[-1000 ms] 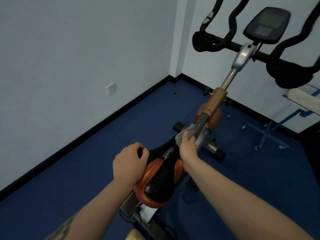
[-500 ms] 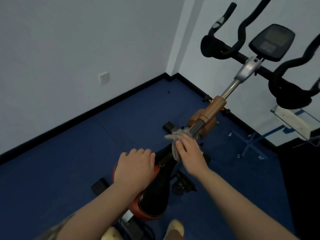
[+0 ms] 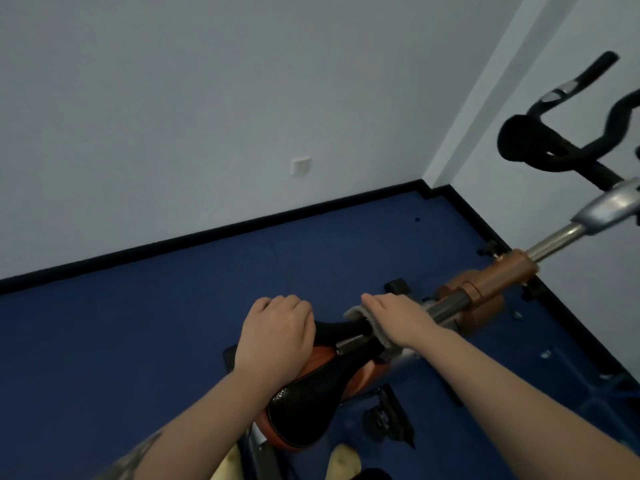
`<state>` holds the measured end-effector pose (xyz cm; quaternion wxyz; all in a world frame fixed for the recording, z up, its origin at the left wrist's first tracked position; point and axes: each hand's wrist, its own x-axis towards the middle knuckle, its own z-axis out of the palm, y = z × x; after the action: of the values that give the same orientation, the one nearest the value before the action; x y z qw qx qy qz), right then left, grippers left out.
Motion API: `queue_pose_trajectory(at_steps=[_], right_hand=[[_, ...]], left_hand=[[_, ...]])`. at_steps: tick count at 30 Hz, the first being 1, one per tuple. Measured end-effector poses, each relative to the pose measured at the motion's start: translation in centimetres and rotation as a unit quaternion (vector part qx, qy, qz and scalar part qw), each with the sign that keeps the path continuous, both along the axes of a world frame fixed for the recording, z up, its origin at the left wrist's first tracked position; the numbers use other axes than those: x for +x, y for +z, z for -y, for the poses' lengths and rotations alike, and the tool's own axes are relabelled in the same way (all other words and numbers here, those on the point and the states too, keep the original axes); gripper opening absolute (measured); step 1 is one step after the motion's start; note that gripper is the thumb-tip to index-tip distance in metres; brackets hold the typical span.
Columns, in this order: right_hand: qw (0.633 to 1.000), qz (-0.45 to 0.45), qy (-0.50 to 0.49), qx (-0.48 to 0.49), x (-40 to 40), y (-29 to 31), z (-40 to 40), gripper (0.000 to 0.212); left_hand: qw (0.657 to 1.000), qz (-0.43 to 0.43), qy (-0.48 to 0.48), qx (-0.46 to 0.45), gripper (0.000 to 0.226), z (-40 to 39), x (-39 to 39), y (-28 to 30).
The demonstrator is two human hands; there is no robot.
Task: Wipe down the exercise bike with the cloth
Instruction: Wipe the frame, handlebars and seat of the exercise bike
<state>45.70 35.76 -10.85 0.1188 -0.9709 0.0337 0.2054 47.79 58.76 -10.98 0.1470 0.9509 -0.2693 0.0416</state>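
Two hands are on the exercise bike (image 3: 481, 289), which stands on the blue floor (image 3: 138, 341) near the corner of the room. The left hand (image 3: 275, 336) lies over the front part of the saddle (image 3: 311, 393) with its fingers curled over the far edge, so its grip is closed around the saddle and steadies it. The right hand (image 3: 394, 322) presses the grey cloth (image 3: 360, 315) down on the frame bar just beside the saddle nose, with the fingers mostly straight and flat on the cloth, so this grip is spread and not pinching. To do this step well, the person should probably keep the cloth wrapped partly around the bar, slide it along the metal tube (image 3: 446, 306) with even pressure, and hold the saddle firm so that the bike does not rock. Much is not shown: the handlebars (image 3: 561, 150) are cut by the right edge, the lower side of the bar and the cloth under the palm are hidden, and the dark pedal part (image 3: 388, 417) below is blurred. Whether the cloth is wet cannot be told.
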Motion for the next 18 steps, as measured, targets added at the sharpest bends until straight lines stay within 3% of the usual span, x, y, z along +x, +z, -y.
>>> queue_pose_trajectory(at_steps=[2,4,7,9,12,15,18], right_hand=[[0.986,0.076,0.123,-0.079,-0.3,-0.7,-2.0,0.018],[0.976,0.107,0.179,-0.060,-0.7,-1.0,-3.3,0.019],[0.988,0.070,0.135,0.012,0.1,0.2,-2.7,0.028],[0.995,0.027,0.100,-0.009,0.8,0.3,-2.6,0.031],[0.980,0.119,0.137,-0.077,0.0,-0.3,-6.4,0.026],[0.974,0.178,0.142,-0.010,-1.0,-0.6,-7.4,0.037],[0.995,0.070,0.075,0.009,1.2,-0.2,-5.4,0.034]], left_hand=[[0.999,0.002,0.038,0.004,0.024,0.0,-0.2,0.1],[0.997,-0.004,0.075,-0.007,0.021,0.1,-0.7,0.1],[0.985,-0.027,0.146,-0.088,0.017,-0.2,-1.8,-0.1],[0.971,-0.046,0.192,-0.134,0.019,-0.5,-2.3,-0.4],[0.949,-0.075,0.257,-0.166,0.029,-0.6,-3.4,-0.9],[0.922,-0.127,0.308,-0.198,0.041,-0.6,-4.6,-1.3],[0.892,-0.179,0.336,-0.244,0.049,-0.9,-5.5,-1.5]])
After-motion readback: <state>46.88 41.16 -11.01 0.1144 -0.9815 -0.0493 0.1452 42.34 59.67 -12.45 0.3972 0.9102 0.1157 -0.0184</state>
